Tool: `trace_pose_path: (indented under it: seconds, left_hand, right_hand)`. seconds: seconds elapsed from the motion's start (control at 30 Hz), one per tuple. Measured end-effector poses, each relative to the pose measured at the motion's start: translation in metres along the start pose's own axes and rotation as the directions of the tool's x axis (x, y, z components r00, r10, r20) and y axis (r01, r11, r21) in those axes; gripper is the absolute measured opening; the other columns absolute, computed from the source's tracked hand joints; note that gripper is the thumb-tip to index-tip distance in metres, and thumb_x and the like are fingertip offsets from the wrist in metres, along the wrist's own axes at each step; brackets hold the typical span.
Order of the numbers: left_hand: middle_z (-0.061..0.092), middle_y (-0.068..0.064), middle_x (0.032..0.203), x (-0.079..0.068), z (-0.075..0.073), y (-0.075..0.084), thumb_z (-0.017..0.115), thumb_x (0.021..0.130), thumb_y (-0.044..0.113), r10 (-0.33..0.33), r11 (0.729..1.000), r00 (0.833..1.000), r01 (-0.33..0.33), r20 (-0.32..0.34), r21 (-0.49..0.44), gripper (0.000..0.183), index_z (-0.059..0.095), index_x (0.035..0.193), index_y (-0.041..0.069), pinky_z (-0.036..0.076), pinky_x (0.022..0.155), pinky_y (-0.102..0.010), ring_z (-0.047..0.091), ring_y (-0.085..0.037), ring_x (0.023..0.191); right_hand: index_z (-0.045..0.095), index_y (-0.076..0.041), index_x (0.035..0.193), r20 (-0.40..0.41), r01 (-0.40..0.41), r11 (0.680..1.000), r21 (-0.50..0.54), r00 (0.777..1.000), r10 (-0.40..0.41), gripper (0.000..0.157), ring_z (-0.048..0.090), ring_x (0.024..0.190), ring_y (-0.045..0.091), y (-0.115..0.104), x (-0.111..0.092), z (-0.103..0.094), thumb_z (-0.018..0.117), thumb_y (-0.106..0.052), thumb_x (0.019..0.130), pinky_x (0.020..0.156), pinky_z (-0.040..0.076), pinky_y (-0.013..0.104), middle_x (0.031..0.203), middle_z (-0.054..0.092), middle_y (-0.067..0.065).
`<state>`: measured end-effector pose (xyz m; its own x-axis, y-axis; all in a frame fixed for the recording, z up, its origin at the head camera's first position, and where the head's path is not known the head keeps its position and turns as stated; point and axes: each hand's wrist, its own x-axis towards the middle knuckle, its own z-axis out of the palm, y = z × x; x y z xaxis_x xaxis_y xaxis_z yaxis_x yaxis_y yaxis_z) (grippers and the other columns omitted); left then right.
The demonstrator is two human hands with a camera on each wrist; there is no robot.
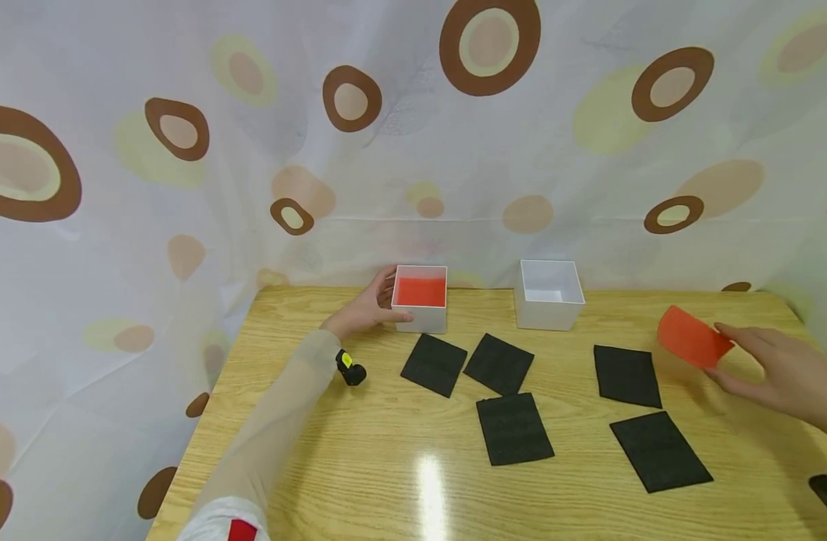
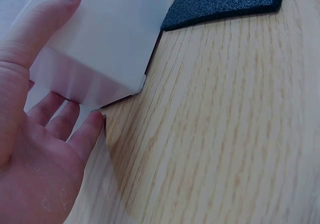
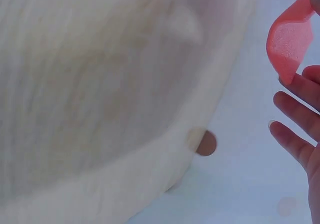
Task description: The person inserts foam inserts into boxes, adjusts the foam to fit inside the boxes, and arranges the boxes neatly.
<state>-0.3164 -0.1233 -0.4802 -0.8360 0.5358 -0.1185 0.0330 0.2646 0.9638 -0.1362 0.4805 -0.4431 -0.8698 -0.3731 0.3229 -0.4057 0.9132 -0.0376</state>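
At the back of the table my left hand point(image 1: 368, 306) grips the corner of a white box point(image 1: 422, 323). The thumb lies along its front wall and the other fingers reach round its left side, also seen with the box point(image 2: 105, 39) in the left wrist view. Inside the box shows a red sheet point(image 1: 420, 291). My right hand point(image 1: 782, 368) pinches a red foam sheet point(image 1: 691, 336) between thumb and fingertips, held over the right side of the table. In the right wrist view this foam sheet point(image 3: 290, 42) bends into a curve.
A second white box point(image 1: 550, 315) stands at the back, right of the first. Several black foam squares point(image 1: 515, 428) lie flat across the middle and right of the wooden table point(image 1: 359, 466). Patterned curtain point(image 1: 400, 150) hangs close behind the boxes.
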Motion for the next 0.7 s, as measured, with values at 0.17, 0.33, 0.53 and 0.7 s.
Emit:
trace_pose_path:
  seconds: [0.17,0.33,0.53,0.7]
  left_hand:
    - [0.028,-0.003,0.169,-0.001,0.0,0.0,0.083,0.09,0.009,0.002,1.0,1.0,-0.002,0.002,0.0,0.105,0.013,0.166,0.024,0.036,0.121,-0.043,0.029,-0.025,0.155]
    - [0.028,-0.002,0.169,-0.001,-0.001,-0.001,0.082,0.09,0.008,0.002,1.0,1.0,-0.002,0.009,-0.031,0.105,0.012,0.166,0.026,0.037,0.121,-0.042,0.03,-0.023,0.155]
    - [0.028,-0.002,0.169,-0.001,-0.003,-0.003,0.081,0.091,0.008,0.015,0.999,1.0,-0.014,0.023,-0.051,0.105,0.011,0.166,0.027,0.036,0.121,-0.043,0.029,-0.023,0.155]
    - [0.028,-0.002,0.168,-0.001,-0.003,-0.002,0.082,0.091,0.008,0.018,0.999,1.0,-0.017,0.024,-0.042,0.105,0.011,0.166,0.027,0.036,0.121,-0.043,0.03,-0.023,0.155]
  right_hand:
    - [0.065,0.014,0.121,0.056,-0.004,1.0,-0.005,0.998,0.004,0.073,0.065,0.096,0.051,-0.014,0.024,-0.009,0.094,-0.031,0.071,0.079,0.053,0.068,0.109,0.069,0.033]
    - [0.067,0.01,0.122,0.049,0.051,0.999,0.004,0.997,-0.051,0.071,0.066,0.098,0.047,-0.029,0.046,-0.015,0.093,-0.032,0.072,0.082,0.053,0.066,0.111,0.071,0.026]
    - [0.07,0.006,0.121,0.011,0.156,0.988,0.015,0.988,-0.156,0.069,0.067,0.098,0.044,-0.045,0.073,-0.019,0.093,-0.035,0.071,0.081,0.055,0.064,0.11,0.072,0.021]
    - [0.07,0.004,0.123,0.036,0.189,0.981,0.051,0.981,-0.191,0.066,0.067,0.101,0.042,-0.061,0.096,-0.022,0.093,-0.032,0.072,0.085,0.055,0.063,0.112,0.072,0.018]
